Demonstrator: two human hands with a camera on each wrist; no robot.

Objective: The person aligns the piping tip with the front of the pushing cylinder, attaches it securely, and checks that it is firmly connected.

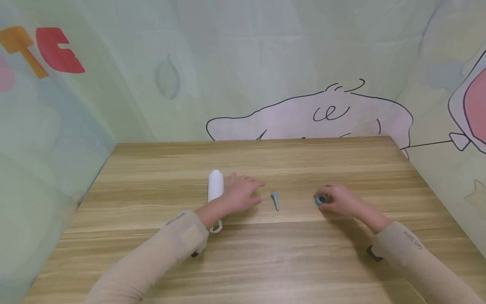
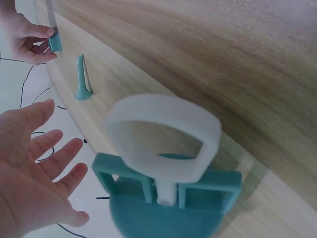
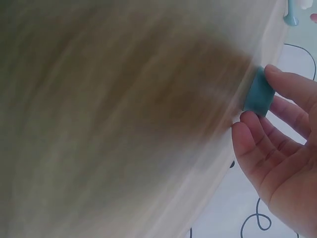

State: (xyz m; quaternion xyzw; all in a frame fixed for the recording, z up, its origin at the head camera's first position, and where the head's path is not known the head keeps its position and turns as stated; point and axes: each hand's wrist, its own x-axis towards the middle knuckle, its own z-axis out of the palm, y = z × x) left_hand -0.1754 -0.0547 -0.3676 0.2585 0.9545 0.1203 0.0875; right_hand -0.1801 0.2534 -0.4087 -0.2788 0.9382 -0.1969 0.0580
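Pinching the teal ring [image 3: 258, 94] between thumb and fingers, my right hand [image 1: 341, 202] angles inward. My left hand [image 1: 240, 195] extends past the white bottle [image 1: 215, 185], 5 fingers loosely spread.

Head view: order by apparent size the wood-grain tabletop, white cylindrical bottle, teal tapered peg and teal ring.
1. Wood-grain tabletop
2. White cylindrical bottle
Unranked: teal tapered peg looks longer, teal ring wider; the ring is partly covered.
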